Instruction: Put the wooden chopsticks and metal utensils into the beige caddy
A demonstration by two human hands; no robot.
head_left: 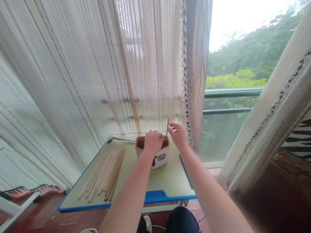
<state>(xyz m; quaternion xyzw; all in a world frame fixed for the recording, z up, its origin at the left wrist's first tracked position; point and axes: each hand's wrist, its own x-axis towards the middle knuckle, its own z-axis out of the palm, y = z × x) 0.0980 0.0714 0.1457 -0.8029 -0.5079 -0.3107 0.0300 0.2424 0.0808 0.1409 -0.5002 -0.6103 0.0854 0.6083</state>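
Note:
A white utensil holder (164, 159) with a brown rim and a dark label stands on the small table. My left hand (154, 142) is over its opening, fingers curled down at the right part of the rim; what they grip, if anything, is hidden. In my right hand (178, 134), a wooden chopstick (168, 124) is pinched, upright and slightly tilted, at the holder's right end. Its lower end is out of sight. To the left, several pale chopsticks (99, 174) lie side by side, with darker brown chopsticks (115, 176) along their right edge.
A long-handled metal utensil (122, 139) lies behind the chopsticks, its dark head at the table's back left corner. The table (131, 181) has a blue edge. A dark flat object (186, 170) lies partly under my right forearm. Sheer curtains (145, 81) hang just behind.

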